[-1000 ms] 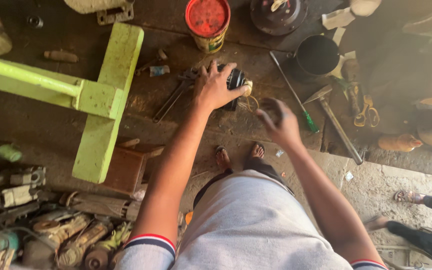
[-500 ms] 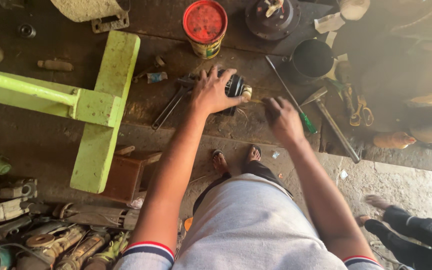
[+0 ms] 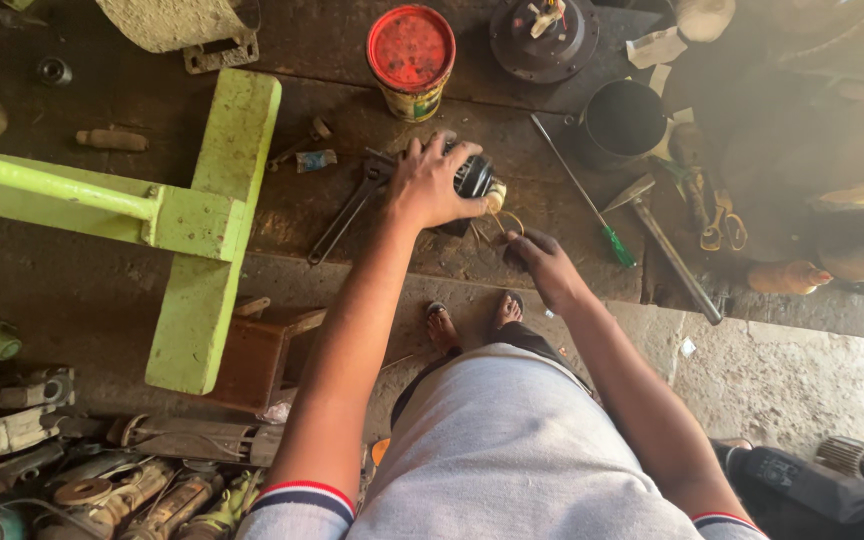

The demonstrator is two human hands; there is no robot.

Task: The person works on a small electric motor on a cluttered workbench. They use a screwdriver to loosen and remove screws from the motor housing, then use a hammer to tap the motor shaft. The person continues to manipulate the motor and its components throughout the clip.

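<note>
My left hand (image 3: 432,185) is clamped over a small black motor part (image 3: 474,177) lying on the dark wooden workbench (image 3: 352,60). A pale plastic end and thin wires (image 3: 500,212) stick out of the part on its right. My right hand (image 3: 544,265) hovers just below and right of it, fingers curled near the wires; I cannot tell whether it pinches one. A dark spanner (image 3: 344,212) lies left of my left hand. A green-handled screwdriver (image 3: 584,195) and a hammer (image 3: 662,240) lie to the right.
A lime-green metal frame (image 3: 187,215) crosses the bench on the left. A red-lidded tin (image 3: 412,58), a black round motor housing (image 3: 544,35) and a black cup (image 3: 624,120) stand at the back. Yellow-handled pliers (image 3: 720,222) lie right. Old power tools (image 3: 72,470) pile up bottom left.
My right hand has dropped lower and closer to the motor part's wires. My left hand stays pressed on the part. The camera has moved in closer.
</note>
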